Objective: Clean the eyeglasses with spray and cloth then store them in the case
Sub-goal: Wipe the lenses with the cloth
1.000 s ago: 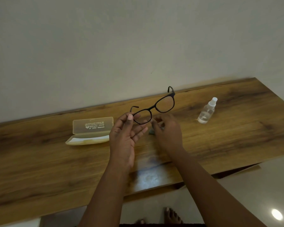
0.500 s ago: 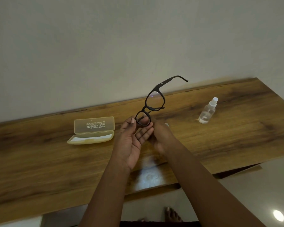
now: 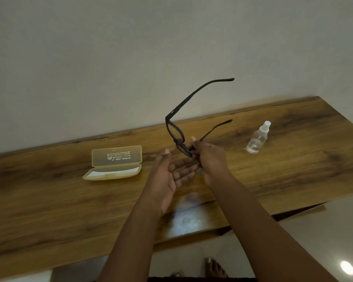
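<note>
black eyeglasses [image 3: 174, 133], yellowish (translucent) case [image 3: 115, 163], wood-grain table [image 3: 49, 200]

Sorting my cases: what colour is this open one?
Translucent yellow case, white print on its lid; head view.

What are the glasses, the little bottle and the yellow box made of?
The eyeglasses look like matte black plastic: dark, dull, thin arms. The spray bottle seems to be clear plastic, since the table shows through it, with a whitish nozzle. The open case looks like cloudy yellow plastic with printed writing on its lid. None is certain by look alone.
</note>
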